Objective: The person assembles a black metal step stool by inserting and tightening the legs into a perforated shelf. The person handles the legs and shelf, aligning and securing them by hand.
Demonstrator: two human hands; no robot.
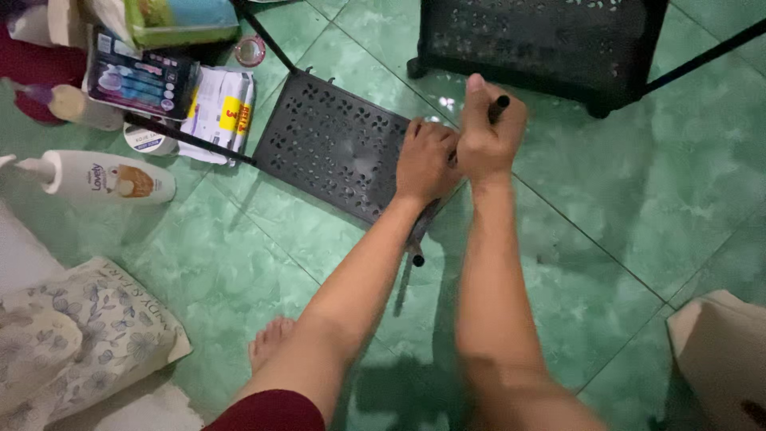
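Both hands at the near right corner of a flat black perforated plastic shelf panel (331, 156) on the green tiled floor (606, 239).

My left hand (425, 160) presses in a closed grip on the panel corner to steady it. My right hand (488, 132), just beside it, is wrapped tight around a thin black tube post (499, 104), upright at the corner. A second black perforated shelf (535, 44) sits beyond my grip; a white lotion bottle (100, 177) lies well to its left.

Pretty dim indoor light, a small glare spot on the green tiled floor (447, 104), soft arm shadows below, slight overall blur, edges a little stretched.
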